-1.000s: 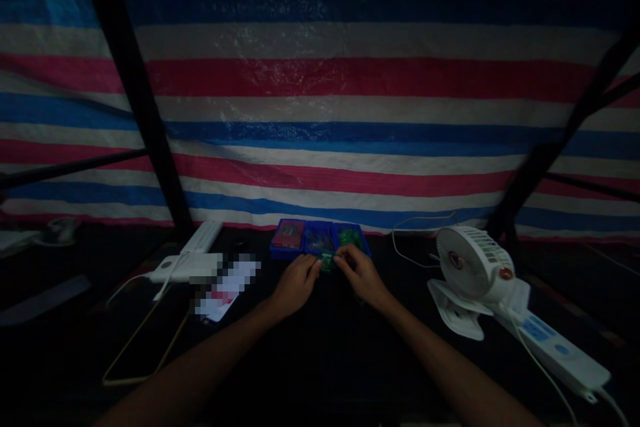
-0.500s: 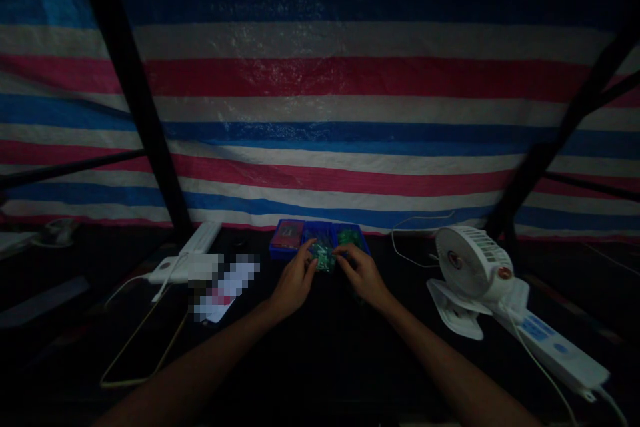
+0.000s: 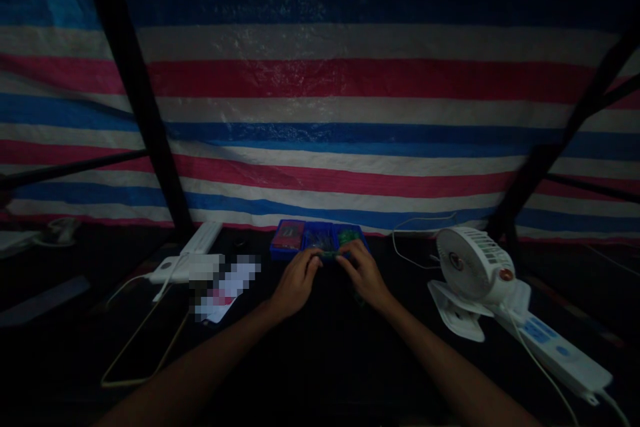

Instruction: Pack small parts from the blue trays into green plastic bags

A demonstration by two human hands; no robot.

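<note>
Two hands (image 3: 296,285) (image 3: 366,275) on green board (image 3: 328,255)

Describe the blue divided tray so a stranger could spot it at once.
Start at the striped tarp behind the dark table. At the tarp's foot, between a white power bank and a white clip-on fan, sits the blue tray. Only it has three compartments, red contents left, green right, with left hand and right hand at its front.

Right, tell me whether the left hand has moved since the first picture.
Yes, slightly: the left hand has moved forward, its fingertips now reaching the front edge of the blue tray.
</note>
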